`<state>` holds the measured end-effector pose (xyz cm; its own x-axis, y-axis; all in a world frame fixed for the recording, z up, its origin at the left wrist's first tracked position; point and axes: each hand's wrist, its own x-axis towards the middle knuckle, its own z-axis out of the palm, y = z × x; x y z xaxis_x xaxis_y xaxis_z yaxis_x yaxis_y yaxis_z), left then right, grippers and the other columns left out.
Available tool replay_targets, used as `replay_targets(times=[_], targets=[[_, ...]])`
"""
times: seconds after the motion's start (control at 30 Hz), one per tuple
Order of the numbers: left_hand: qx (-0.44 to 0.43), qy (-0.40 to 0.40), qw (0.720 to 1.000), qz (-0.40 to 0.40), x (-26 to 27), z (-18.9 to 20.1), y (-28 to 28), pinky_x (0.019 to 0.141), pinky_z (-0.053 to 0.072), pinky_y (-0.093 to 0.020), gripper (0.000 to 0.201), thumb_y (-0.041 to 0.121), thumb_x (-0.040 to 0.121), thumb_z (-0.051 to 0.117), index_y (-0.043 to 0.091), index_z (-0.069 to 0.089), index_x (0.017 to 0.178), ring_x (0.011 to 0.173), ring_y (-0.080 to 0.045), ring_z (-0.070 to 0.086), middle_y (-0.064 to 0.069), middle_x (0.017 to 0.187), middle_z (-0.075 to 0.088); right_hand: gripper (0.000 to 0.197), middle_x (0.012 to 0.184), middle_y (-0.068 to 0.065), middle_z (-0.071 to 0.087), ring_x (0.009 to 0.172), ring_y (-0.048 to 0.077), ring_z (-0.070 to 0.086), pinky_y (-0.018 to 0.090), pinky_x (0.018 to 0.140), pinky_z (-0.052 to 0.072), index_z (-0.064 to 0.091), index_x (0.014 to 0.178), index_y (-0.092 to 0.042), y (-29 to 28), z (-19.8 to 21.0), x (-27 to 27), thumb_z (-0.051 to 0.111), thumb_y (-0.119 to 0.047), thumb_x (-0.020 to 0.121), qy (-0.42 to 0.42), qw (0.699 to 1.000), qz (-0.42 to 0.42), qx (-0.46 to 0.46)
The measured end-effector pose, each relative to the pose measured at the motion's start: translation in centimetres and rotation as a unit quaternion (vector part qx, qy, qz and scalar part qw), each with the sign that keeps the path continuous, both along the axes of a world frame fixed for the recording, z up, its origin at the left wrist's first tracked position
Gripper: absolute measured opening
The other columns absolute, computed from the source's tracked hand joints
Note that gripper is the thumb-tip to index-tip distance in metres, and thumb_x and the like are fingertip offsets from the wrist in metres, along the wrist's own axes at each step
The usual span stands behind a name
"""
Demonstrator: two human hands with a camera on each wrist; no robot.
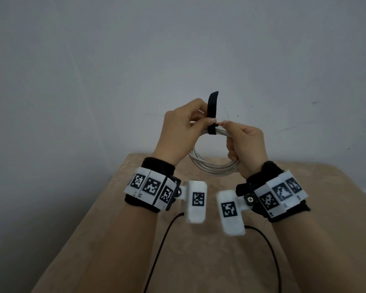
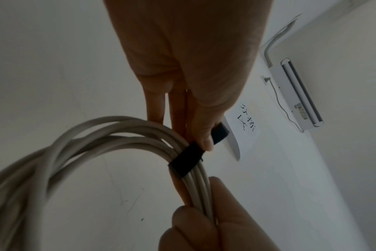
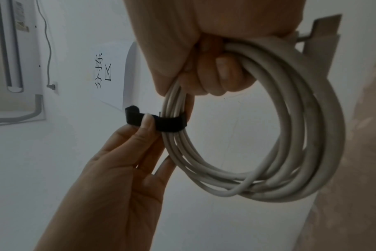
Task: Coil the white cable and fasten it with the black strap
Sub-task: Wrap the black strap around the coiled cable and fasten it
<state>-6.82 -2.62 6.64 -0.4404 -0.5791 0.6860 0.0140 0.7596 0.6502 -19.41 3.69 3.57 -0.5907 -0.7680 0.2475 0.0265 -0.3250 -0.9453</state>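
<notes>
Left hand point(image 1: 183, 125): thumb and forefinger pinch the black strap point(image 1: 212, 112) just where it leaves the bundle; the remaining fingers lie straighter behind the strands. Right hand point(image 1: 244, 144): fingers curled tight round the gathered turns of the white cable point(image 1: 211, 166), just beside the strap on the person's right, with the fingertips close to the wrapped band.

Location of work: the cable is already coiled into a ring of several turns and is held in the air between both hands, above the far edge of the table point(image 1: 114, 240). The strap circles the top of the ring once; in the right wrist view the band crosses the strands squarely. Its free tail stands upright from the left hand's pinch, away from the person. One plug end of the cable shows at the upper right of the right wrist view, behind the gripping hand.

Deciding relation: the tail's long axis runs upward, at right angles to the bundle, and the left hand is on it. Judgement: coiling done, fastening part done; the tail must be drawn taut and folded down over the band. Whether the band is already stuck to itself cannot be told.

Obstructions: the right fingertips sit close to the landing spot. A paper notice point(image 2: 245, 129) hangs on the wall behind, well apart
</notes>
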Motion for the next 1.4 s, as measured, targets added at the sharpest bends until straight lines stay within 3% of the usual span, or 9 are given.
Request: replay_targets(times=[0.2,0.3,0.53,0.67,0.83,1.0,1.1,1.2,1.4], targets=[[-0.011,-0.014,1.0,0.0,-0.1,-0.3,-0.1,0.069,0.049,-0.013,0.006,0.01,0.085,0.067,0.015,0.063,0.084,0.075,-0.001,0.063,0.01,0.075,0.066,0.05,0.042,-0.003,0.028,0.038,0.011,0.02,0.023,0.041,0.014,0.061,0.042,-0.023,0.0,-0.2,-0.1,0.057,-0.014,0.091,-0.007,1.0,-0.001,0.008],[-0.003,-0.048,0.999,0.023,-0.1,-0.4,-0.3,0.062,0.04,-0.008,0.008,0.013,0.086,0.066,0.017,0.06,0.084,0.067,-0.003,0.057,0.006,0.07,0.063,0.045,0.042,-0.003,0.028,0.038,0.011,0.02,0.022,0.041,0.014,0.062,0.046,-0.022,-0.1,-0.5,0.0,0.058,-0.015,0.091,0.01,1.0,-0.002,0.011],[0.067,-0.08,0.994,0.042,0.1,-0.7,-1.4,0.072,0.049,-0.029,0.016,0.018,0.083,0.07,0.025,0.058,0.075,0.069,-0.013,0.063,-0.003,0.071,0.069,0.032,0.037,-0.01,0.03,0.037,0.006,0.024,0.014,0.04,0.025,0.071,0.062,-0.018,0.1,-0.4,0.1,0.057,-0.015,0.092,0.149,0.988,-0.032,0.012],[0.125,-0.065,0.99,0.005,0.2,-1.1,-1.7,0.072,0.05,-0.035,0.011,0.015,0.083,0.071,0.019,0.062,0.077,0.066,-0.016,0.063,-0.008,0.071,0.07,0.031,0.035,-0.011,0.034,0.044,0.008,0.026,0.019,0.044,0.024,0.071,0.063,-0.024,0.3,-0.2,0.0,0.059,-0.017,0.091,0.209,0.977,-0.048,0.007],[0.172,-0.037,0.983,-0.048,0.2,-1.3,-1.7,0.065,0.047,-0.028,0.012,0.009,0.084,0.07,0.015,0.064,0.076,0.069,-0.019,0.059,-0.01,0.075,0.064,0.038,0.035,-0.014,0.04,0.042,0.006,0.031,0.017,0.045,0.026,0.065,0.055,-0.03,0.5,0.1,-0.2,0.06,-0.018,0.09,0.26,0.964,-0.054,-0.01],[0.235,-0.058,0.964,-0.11,0.3,-1.3,-1.4,0.072,0.052,-0.026,0.009,0.008,0.091,0.061,0.01,0.06,0.082,0.066,-0.015,0.067,-0.012,0.076,0.07,0.026,0.042,-0.016,0.051,0.045,0.005,0.04,0.023,0.053,0.032,0.071,0.065,-0.029,0.5,0.0,-0.7,0.062,-0.024,0.089,0.312,0.948,-0.062,0.001],[0.245,-0.071,0.958,-0.128,0.4,-1.2,-1.5,0.077,0.052,-0.029,0.01,0.009,0.093,0.059,0.01,0.058,0.083,0.071,-0.021,0.068,-0.015,0.079,0.071,0.023,0.052,-0.017,0.063,0.051,0.001,0.051,0.02,0.056,0.039,0.072,0.068,-0.026,0.6,0.2,-0.8,0.063,-0.02,0.088,0.322,0.945,-0.059,-0.017],[0.264,-0.057,0.948,-0.166,0.6,-1.0,-1.3,0.069,0.054,-0.026,0.011,0.006,0.095,0.054,0.008,0.054,0.083,0.077,-0.028,0.07,-0.021,0.083,0.07,0.025,0.05,-0.024,0.061,0.051,-0.005,0.053,0.007,0.055,0.036,0.07,0.067,-0.023,0.7,0.4,-0.8,0.062,-0.012,0.089,0.321,0.945,-0.041,-0.045],[0.282,-0.025,0.946,-0.156,-0.1,-1.4,-1.0,0.057,0.052,-0.022,0.019,0.0,0.093,0.054,0.005,0.05,0.075,0.063,-0.021,0.069,-0.014,0.074,0.067,0.024,0.051,-0.022,0.06,0.053,-0.003,0.053,0.007,0.056,0.037,0.068,0.065,-0.017,0.7,0.1,-1.1,0.062,-0.014,0.088,0.309,0.949,-0.053,-0.035]])
